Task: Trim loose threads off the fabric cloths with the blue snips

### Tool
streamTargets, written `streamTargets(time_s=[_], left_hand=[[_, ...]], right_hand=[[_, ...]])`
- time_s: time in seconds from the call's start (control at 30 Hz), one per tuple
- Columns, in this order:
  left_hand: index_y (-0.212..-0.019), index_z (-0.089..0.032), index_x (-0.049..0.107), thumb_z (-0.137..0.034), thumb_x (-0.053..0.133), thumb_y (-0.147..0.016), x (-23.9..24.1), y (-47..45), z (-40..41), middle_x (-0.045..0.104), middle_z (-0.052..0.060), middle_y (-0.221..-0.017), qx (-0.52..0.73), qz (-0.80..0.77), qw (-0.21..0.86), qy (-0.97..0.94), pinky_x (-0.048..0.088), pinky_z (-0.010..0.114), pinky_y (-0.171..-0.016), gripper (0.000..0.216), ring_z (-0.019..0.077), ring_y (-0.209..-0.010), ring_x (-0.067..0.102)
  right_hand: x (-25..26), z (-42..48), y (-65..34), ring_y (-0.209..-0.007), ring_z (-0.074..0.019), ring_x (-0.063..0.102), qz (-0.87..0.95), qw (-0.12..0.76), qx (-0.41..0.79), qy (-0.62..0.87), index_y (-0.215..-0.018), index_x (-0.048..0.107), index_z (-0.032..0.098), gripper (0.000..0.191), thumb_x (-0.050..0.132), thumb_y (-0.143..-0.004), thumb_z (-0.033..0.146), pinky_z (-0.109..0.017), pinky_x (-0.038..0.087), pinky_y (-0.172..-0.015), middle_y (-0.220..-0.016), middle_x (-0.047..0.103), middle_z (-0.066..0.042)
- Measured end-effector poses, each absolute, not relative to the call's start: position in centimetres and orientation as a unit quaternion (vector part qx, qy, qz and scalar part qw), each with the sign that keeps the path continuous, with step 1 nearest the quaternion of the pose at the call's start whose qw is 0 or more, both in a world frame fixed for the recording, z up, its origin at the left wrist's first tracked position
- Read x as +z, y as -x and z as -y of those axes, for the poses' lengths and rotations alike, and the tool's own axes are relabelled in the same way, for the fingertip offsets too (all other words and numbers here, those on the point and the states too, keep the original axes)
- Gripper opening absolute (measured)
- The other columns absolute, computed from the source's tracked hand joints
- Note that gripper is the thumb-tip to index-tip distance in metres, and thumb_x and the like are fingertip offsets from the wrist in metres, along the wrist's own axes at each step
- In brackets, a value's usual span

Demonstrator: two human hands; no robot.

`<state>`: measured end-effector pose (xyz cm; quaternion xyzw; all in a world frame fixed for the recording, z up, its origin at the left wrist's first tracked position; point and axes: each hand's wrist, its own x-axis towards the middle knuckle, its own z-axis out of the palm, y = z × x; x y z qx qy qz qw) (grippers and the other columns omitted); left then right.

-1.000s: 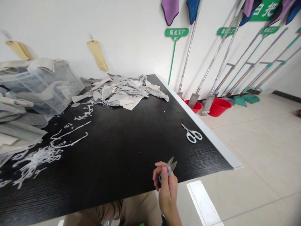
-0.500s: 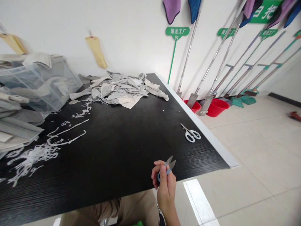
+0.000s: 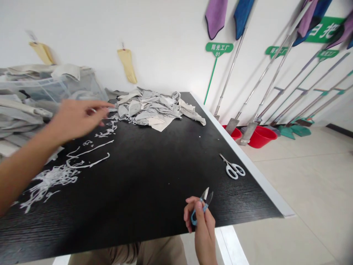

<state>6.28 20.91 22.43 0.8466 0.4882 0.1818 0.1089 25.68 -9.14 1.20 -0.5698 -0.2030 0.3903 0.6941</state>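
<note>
My right hand [image 3: 200, 222] is closed around small blue thread snips [image 3: 202, 205] at the near edge of the black table [image 3: 154, 173], blades pointing up and away. My left hand [image 3: 75, 118] reaches out over the table's left side, fingers stretched toward a heap of grey and cream fabric pieces [image 3: 154, 108] at the far end; it is blurred by motion and holds nothing I can see. White trimmed strips [image 3: 63, 171] lie scattered below the left arm.
White-handled scissors [image 3: 233, 169] lie near the table's right edge. A clear plastic bin [image 3: 41, 92] and stacked grey cloth [image 3: 16, 121] fill the left side. Mops and red buckets [image 3: 260, 134] stand along the wall at the right, over a tiled floor.
My left arm has come into view from the left and reached toward the fabric heap. The right hand keeps the snips in the same place; the view shifted slightly.
</note>
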Motion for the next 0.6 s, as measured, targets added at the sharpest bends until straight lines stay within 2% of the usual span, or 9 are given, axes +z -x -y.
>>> streamTargets(time_s=[0.07,0.1,0.17,0.2,0.23,0.3,0.37,0.47,0.6], left_hand=[[-0.137,-0.012,0.053,-0.047,0.044,-0.093,20.2,-8.4,-18.6,0.072,0.000,-0.094,0.106,-0.409,0.278,-0.863,0.048,0.022,-0.075,0.057,0.0172,-0.087,0.065],[-0.137,-0.015,0.054,-0.051,0.046,-0.092,18.8,-9.5,-17.1,0.073,0.004,-0.102,0.055,-0.363,0.372,-0.853,0.051,0.023,-0.071,0.058,0.0207,-0.094,0.066],[-0.136,-0.022,0.056,-0.055,0.052,-0.089,16.1,-11.7,-13.9,0.065,0.008,-0.127,0.055,-0.304,0.470,-0.827,0.053,0.026,-0.078,0.057,0.0241,-0.115,0.060],[-0.137,-0.023,0.055,-0.055,0.055,-0.088,14.8,-12.6,-12.4,0.061,0.009,-0.133,0.073,-0.285,0.492,-0.819,0.053,0.027,-0.083,0.058,0.0238,-0.117,0.059],[-0.139,-0.023,0.053,-0.055,0.057,-0.088,13.7,-13.3,-11.1,0.062,0.010,-0.130,0.086,-0.273,0.517,-0.807,0.054,0.027,-0.081,0.060,0.0226,-0.109,0.064],[-0.137,-0.022,0.054,-0.057,0.054,-0.088,12.1,-14.2,-9.4,0.069,0.010,-0.108,0.081,-0.275,0.583,-0.760,0.054,0.025,-0.058,0.060,0.0166,-0.070,0.067],[-0.127,-0.019,0.060,-0.056,0.052,-0.088,11.2,-14.6,-8.8,0.068,0.006,-0.089,0.099,-0.325,0.637,-0.692,0.042,0.020,-0.035,0.054,0.0093,-0.042,0.052],[-0.113,-0.017,0.065,-0.051,0.055,-0.087,10.6,-14.5,-9.6,0.064,0.002,-0.073,0.162,-0.409,0.666,-0.602,0.028,0.016,-0.024,0.044,0.0048,-0.031,0.037],[-0.102,-0.017,0.066,-0.052,0.064,-0.082,10.3,-13.2,-11.8,0.045,-0.007,-0.049,0.214,-0.410,0.693,-0.554,0.031,0.016,-0.024,0.041,0.0058,-0.029,0.032]], right_hand=[[2.7,8.3,-25.7,-0.051,-0.0098,0.048,0.219,0.691,0.416,0.550,-0.093,0.063,0.018,0.041,0.048,-0.093,0.056,-0.020,0.035,-0.043,-0.062,0.056,0.000],[3.5,7.5,-25.5,-0.052,-0.0101,0.049,0.226,0.693,0.426,0.535,-0.092,0.063,0.018,0.041,0.047,-0.094,0.056,-0.020,0.037,-0.045,-0.062,0.056,-0.001],[5.1,5.5,-24.9,-0.055,-0.0106,0.051,0.237,0.701,0.451,0.500,-0.090,0.063,0.017,0.042,0.046,-0.095,0.055,-0.021,0.040,-0.048,-0.064,0.058,-0.002],[5.7,4.3,-24.5,-0.055,-0.0105,0.051,0.241,0.702,0.465,0.483,-0.086,0.063,0.016,0.043,0.046,-0.095,0.054,-0.021,0.040,-0.048,-0.064,0.059,-0.002],[6.2,3.0,-24.0,-0.053,-0.0103,0.051,0.246,0.696,0.483,0.470,-0.082,0.062,0.015,0.043,0.046,-0.094,0.053,-0.021,0.040,-0.046,-0.063,0.058,-0.002],[6.7,0.3,-23.0,-0.048,-0.0099,0.050,0.252,0.675,0.513,0.466,-0.075,0.058,0.016,0.042,0.046,-0.094,0.052,-0.020,0.037,-0.041,-0.059,0.056,-0.001],[6.8,-2.1,-22.0,-0.044,-0.0096,0.049,0.254,0.659,0.518,0.483,-0.077,0.055,0.017,0.036,0.047,-0.094,0.048,-0.018,0.036,-0.035,-0.056,0.053,0.002],[7.2,-4.9,-21.2,-0.041,-0.0104,0.050,0.272,0.637,0.527,0.493,-0.084,0.054,0.018,0.026,0.047,-0.093,0.041,-0.018,0.040,-0.032,-0.056,0.053,0.004],[8.4,-7.8,-20.6,-0.038,-0.0102,0.050,0.307,0.588,0.561,0.495,-0.079,0.055,0.018,0.024,0.047,-0.092,0.036,-0.018,0.039,-0.028,-0.052,0.053,0.004]])
